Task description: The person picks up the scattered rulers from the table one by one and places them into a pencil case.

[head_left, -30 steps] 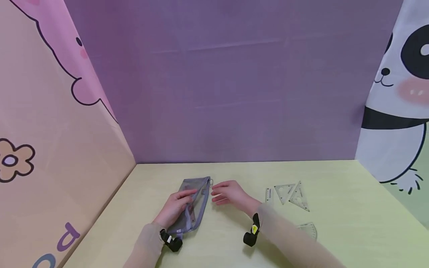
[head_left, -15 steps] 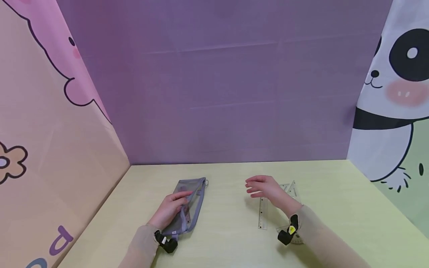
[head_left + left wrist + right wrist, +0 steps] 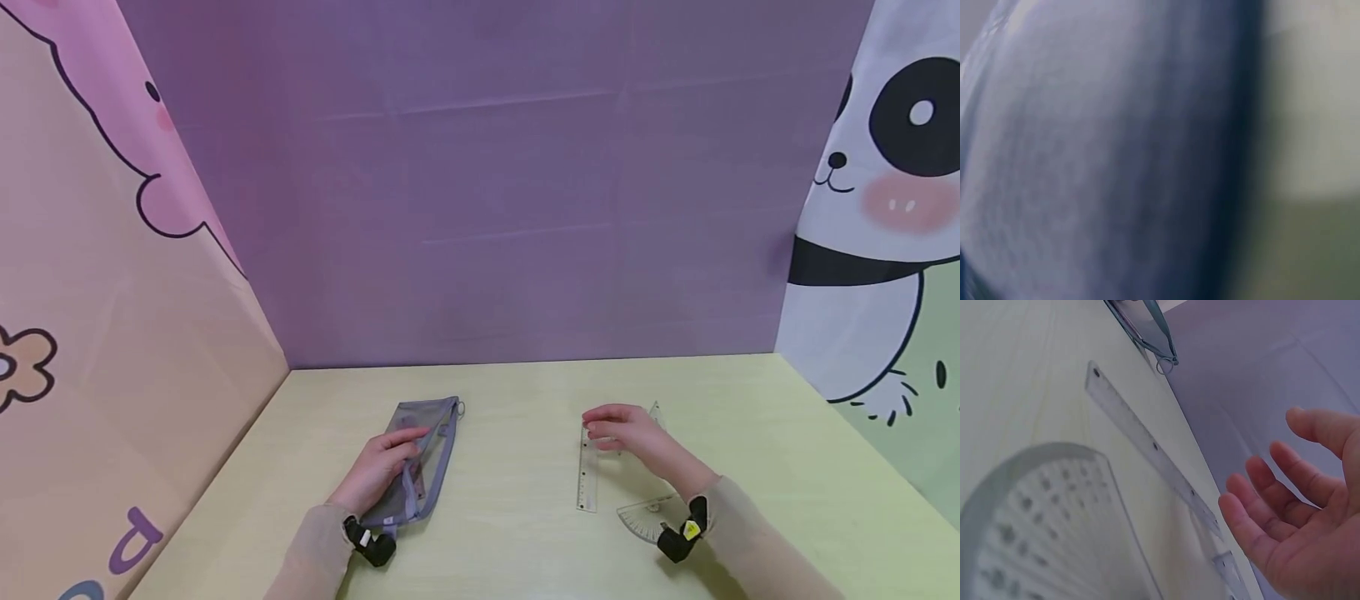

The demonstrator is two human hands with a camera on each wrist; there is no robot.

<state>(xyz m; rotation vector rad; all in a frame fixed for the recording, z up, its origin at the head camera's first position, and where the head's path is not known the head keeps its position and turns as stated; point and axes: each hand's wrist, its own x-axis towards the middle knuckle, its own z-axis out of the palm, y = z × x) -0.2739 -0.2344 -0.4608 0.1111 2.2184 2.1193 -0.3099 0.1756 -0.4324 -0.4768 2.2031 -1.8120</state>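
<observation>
My left hand (image 3: 381,468) holds a grey-purple mesh zip pouch (image 3: 438,475) at its left side, fingers lying over the gaping opening. Something reddish shows faintly through the mesh. In the left wrist view, blurred pouch fabric (image 3: 1085,150) fills most of the picture and hides the hand. My right hand (image 3: 637,437) hovers over the far end of a clear straight ruler (image 3: 587,483), fingers spread and slightly bent, with nothing between them. From the right wrist, the ruler (image 3: 1154,447) lies flat on the table, apart from the fingertips (image 3: 1227,503).
A clear protractor (image 3: 641,521) lies near my right wrist, partly covered by the wrist camera. Behind my right hand, a set square's tip (image 3: 656,410) shows. A purple backdrop (image 3: 525,208) closes the table's far edge, with printed cloth walls on both sides.
My right hand has moved right, away from the pouch and over to the ruler. The left hand stays on the pouch. The view has shifted slightly.
</observation>
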